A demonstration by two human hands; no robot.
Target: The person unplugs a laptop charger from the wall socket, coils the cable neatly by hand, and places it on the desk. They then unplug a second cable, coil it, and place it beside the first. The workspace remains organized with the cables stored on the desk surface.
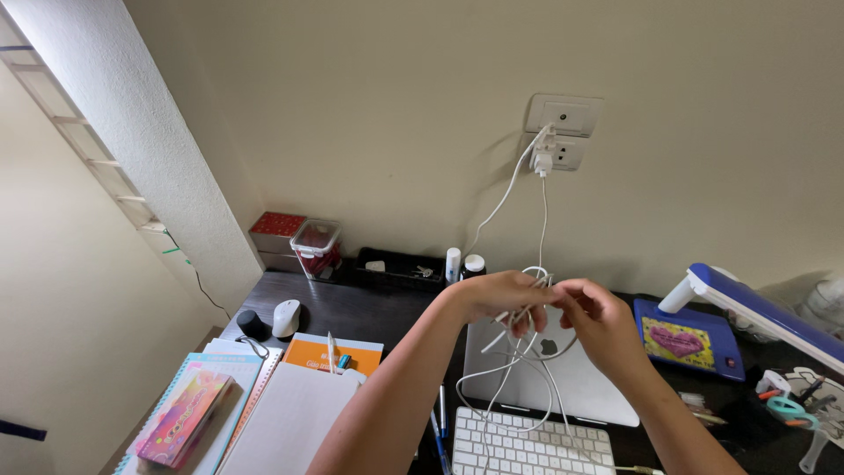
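Both hands, left and right, pinch a tangled white cable with closed fingers, directly above the laptop. Risk: 1 strand runs up to the wall socket, so a hard pull likely unseats the plug or tightens the tangle.

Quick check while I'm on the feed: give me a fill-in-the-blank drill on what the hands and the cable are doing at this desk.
1. Both the left hand and the right hand grip a tangled cable of ____ colour.
2. That thin white cable runs up to a white charger plug in the ____ socket.
3. Under the hands lies a closed silver laptop, and in front of it a white ____.
4. The white computer mouse sits on the dark desk to the ____ of the hands.

Missing words: white; wall; keyboard; left
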